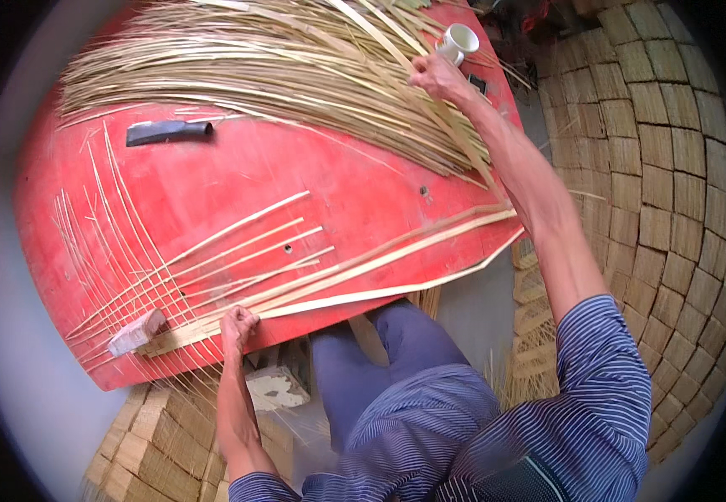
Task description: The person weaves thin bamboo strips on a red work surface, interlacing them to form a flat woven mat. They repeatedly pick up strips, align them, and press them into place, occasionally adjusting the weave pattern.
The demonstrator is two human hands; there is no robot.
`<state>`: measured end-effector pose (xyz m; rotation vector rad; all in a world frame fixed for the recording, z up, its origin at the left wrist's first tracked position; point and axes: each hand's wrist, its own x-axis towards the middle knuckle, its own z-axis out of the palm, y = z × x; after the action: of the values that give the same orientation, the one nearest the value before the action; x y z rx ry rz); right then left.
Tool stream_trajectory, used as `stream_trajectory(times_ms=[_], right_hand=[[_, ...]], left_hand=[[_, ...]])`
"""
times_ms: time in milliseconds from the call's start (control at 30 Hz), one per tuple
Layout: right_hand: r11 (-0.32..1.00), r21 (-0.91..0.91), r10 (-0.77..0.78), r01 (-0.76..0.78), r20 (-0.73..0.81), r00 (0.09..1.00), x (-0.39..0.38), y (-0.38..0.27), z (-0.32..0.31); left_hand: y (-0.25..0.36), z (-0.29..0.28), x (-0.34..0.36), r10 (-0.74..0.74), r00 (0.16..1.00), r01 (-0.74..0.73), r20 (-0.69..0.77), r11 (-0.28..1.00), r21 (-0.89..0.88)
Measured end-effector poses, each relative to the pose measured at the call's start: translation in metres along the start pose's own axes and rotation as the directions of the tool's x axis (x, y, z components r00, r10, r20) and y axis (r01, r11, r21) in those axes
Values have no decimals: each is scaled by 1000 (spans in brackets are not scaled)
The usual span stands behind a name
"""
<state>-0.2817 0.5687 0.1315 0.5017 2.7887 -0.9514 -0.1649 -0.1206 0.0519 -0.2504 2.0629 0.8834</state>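
At the near edge of the red table (212,176), my left hand (237,325) is closed on the pale bamboo strips (363,268) of a partly woven lattice. Thin strips cross one another in this lattice (141,280), and a small block (135,333) lies on its near corner. My right arm reaches to the far right, where my right hand (440,77) is pinched on a long, flat bamboo strip (380,38) beside a large pile of thin strips (254,71). The fingertips partly hide that grip.
A white mug (460,38) stands just beyond my right hand. A dark tool with a tubular end (168,132) lies left of centre on the table. Stacked woven bundles (647,167) cover the right side, and more bundles (158,443) sit below at the left.
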Motion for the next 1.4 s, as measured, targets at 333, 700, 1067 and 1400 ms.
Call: stream_trajectory(times_ms=[333, 700, 1067, 1400], right_hand=[[994, -83, -70, 77, 85, 994, -51, 2, -37], [971, 60, 204, -232, 307, 930, -105, 37, -5], [978, 161, 69, -132, 348, 935, -68, 35, -35], [999, 1, 42, -43, 239, 970, -109, 37, -23]], left_hand=[[-16, 0, 4, -46, 999, 46, -2, 996, -81], [-11, -4, -2, 9, 1000, -8, 13, 995, -98], [-10, 1, 8, 3, 998, 4, 61, 994, -105], [-33, 4, 17, -65, 995, 62, 71, 997, 36]])
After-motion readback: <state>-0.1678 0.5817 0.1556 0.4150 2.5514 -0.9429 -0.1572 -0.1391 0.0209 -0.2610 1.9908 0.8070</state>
